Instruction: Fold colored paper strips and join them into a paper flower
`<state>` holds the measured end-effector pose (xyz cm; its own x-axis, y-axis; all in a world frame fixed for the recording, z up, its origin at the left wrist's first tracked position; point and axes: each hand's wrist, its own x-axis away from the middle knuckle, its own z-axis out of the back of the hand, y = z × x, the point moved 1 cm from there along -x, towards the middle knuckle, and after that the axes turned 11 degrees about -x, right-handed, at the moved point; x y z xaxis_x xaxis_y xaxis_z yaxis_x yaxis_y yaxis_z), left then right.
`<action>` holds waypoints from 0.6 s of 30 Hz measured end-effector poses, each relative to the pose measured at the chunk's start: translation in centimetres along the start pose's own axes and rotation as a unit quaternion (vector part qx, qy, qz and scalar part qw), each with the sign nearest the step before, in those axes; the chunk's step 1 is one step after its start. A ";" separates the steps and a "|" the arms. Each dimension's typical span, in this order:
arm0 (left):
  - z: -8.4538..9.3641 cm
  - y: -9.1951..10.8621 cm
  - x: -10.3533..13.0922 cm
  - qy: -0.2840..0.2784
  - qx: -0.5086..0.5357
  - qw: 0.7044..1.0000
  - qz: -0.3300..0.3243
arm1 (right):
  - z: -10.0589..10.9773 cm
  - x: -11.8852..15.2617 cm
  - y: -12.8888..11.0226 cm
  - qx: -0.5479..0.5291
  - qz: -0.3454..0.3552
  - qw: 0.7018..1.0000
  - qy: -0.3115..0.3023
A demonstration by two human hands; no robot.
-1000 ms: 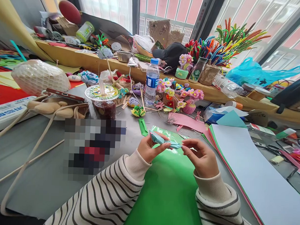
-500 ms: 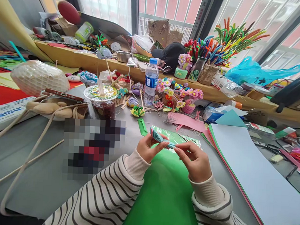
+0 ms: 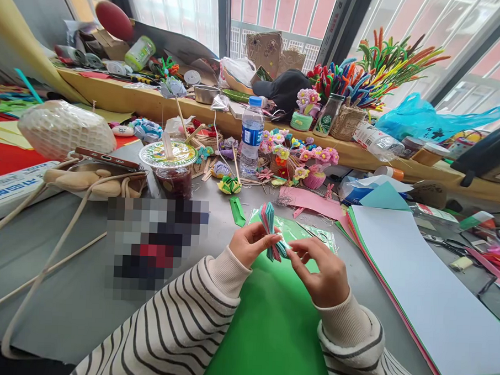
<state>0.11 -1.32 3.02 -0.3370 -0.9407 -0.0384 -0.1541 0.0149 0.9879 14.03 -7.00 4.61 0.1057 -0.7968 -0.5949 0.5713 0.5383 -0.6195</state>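
Note:
A small bundle of folded teal and pink paper [image 3: 267,218] is held up above a green sheet [image 3: 269,321]. My left hand [image 3: 249,244] pinches its middle between thumb and fingers, with fanned layers showing above and below. On the other side, my right hand [image 3: 323,271] has its thumb and fingertips closed on the bundle's right edge. Beneath and behind the hands lies a clear plastic packet [image 3: 314,229]. A folded green paper piece [image 3: 237,211] rests on the grey table just beyond my left hand.
Stacked coloured paper [image 3: 420,272] spreads at the right, near scissors [image 3: 446,242]. A lidded drink cup [image 3: 174,173], a water bottle [image 3: 252,135] and paper flowers [image 3: 229,185] stand beyond the hands. Bag straps [image 3: 60,251] cross the left.
The paper bundle has turned from lying nearly flat to more upright, and its layers have fanned out, showing pink edges. Both hands have stayed in nearly the same place.

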 end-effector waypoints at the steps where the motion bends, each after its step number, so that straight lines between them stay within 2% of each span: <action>1: 0.0 -0.1 0.0 0.008 -0.003 1.000 0.005 | -0.1 0.0 0.0 0.003 0.016 1.000 -0.009; 4: 0.1 -0.1 -0.2 0.019 -0.005 1.000 0.019 | -0.4 0.2 -0.1 0.008 0.041 0.999 -0.014; 7: 0.0 -0.1 -0.3 0.011 -0.011 0.999 0.038 | -0.4 0.3 0.0 0.011 0.029 1.000 0.002; 11: 0.0 -0.1 -0.3 -0.007 -0.040 0.998 0.045 | -0.2 0.3 -0.1 -0.024 -0.025 0.999 0.022; 15: 0.0 -0.3 -0.3 -0.025 -0.061 0.997 0.032 | -0.5 0.3 -0.1 -0.087 -0.108 0.990 0.021; 18: -0.1 -0.6 -0.3 -0.032 -0.071 0.997 0.015 | -0.9 0.2 -0.1 -0.101 -0.125 0.987 0.013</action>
<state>0.38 -1.10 2.47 -0.3992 -0.9167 -0.0144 -0.0124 -0.0102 0.9999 13.32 -7.00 4.07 -0.0406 -0.9060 -0.4214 0.4025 0.3712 -0.8368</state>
